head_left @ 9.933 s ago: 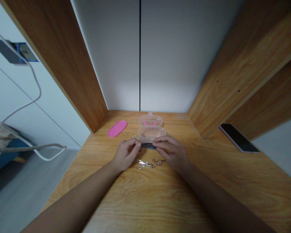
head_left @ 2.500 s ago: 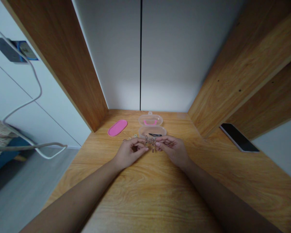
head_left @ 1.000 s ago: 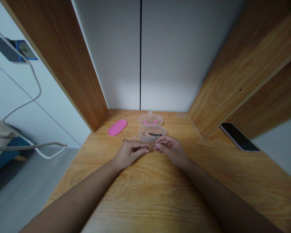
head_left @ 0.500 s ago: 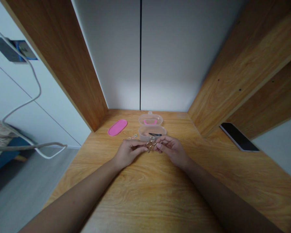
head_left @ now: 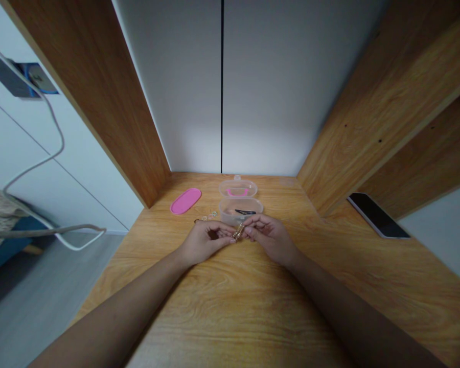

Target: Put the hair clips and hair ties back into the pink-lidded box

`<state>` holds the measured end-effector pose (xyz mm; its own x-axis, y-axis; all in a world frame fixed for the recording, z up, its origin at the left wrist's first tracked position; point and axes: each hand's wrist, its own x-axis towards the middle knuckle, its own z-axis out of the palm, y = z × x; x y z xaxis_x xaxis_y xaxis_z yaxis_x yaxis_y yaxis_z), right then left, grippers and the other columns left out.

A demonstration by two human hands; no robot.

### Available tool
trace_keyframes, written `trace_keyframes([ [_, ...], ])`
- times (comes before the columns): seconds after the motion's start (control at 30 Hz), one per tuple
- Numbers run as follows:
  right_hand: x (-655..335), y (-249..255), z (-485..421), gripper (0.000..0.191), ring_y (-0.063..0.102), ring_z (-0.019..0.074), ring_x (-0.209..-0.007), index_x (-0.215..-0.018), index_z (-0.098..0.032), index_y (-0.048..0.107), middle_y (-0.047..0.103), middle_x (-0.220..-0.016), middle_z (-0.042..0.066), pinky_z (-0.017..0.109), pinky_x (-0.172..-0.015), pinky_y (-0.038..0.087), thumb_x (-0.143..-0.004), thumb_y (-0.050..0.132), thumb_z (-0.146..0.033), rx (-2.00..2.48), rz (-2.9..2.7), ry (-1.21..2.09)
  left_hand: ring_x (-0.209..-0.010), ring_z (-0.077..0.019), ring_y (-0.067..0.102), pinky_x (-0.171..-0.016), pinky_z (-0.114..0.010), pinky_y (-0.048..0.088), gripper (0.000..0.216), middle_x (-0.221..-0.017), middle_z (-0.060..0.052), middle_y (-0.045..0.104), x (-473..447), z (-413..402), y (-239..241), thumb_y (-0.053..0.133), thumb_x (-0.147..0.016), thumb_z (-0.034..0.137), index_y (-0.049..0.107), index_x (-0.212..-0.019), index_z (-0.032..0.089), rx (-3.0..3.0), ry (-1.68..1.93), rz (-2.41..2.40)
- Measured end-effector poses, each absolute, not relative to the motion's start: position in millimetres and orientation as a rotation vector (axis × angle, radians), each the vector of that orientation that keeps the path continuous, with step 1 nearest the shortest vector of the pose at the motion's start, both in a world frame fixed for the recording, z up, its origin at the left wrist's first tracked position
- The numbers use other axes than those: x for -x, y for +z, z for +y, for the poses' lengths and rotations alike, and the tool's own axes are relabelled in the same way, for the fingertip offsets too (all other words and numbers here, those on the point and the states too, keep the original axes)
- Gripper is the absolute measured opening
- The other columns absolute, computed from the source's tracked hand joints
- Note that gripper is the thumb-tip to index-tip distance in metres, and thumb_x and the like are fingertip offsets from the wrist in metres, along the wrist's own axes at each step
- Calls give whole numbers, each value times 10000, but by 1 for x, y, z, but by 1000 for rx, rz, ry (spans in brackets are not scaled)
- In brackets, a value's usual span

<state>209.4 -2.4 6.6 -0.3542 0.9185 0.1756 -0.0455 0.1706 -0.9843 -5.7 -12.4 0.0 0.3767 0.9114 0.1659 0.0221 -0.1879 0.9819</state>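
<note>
A gold metal hair claw clip [head_left: 238,232] is held between my two hands, just in front of a clear plastic box. My left hand [head_left: 206,240] pinches its left side between thumb and fingers. On the other side, the fingertips and thumb of my right hand [head_left: 270,236] close on the clip. The box [head_left: 240,208] lies open, its clear lid [head_left: 237,189] folded back, with a pink shape showing in it. Inside the box is a black hair clip [head_left: 245,212]. Several small hair ties [head_left: 209,216] lie on the table beyond my left hand.
A pink oval tray or lid [head_left: 186,201] lies left of the box. At the right, a dark-screened phone [head_left: 377,215] rests by the wooden panel. Wooden panels flank the table [head_left: 222,317], and a white wall stands behind. A white cable [head_left: 63,138] hangs at the left.
The claw clip has turned between my fingers and now looks narrower, seen more from its side. My hands stay in nearly the same place.
</note>
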Motion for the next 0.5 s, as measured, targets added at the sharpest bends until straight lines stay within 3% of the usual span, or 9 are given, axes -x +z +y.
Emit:
trace_keyframes([
  [0.2,-210,-1,-2,261,678,159,-791,-1081,-244,709,738,-876,22,306,-742,534,-835,723,-333,869,-1584,1295,-764,-164,720,-759,-300,588,299,-899,-118,783,4,-12,-4,799,-780,328,752,-984,115,-1546,1030,877],
  [0.5,-214,8,-4,116,629,159,-730,-913,-221,720,713,-860,39,283,-648,505,-871,680,-323,917,-1758,1069,-831,-163,719,-789,-282,579,288,-936,-110,767,6,-11,-5,776,-812,308,709,-1021,122,-1544,1059,804],
])
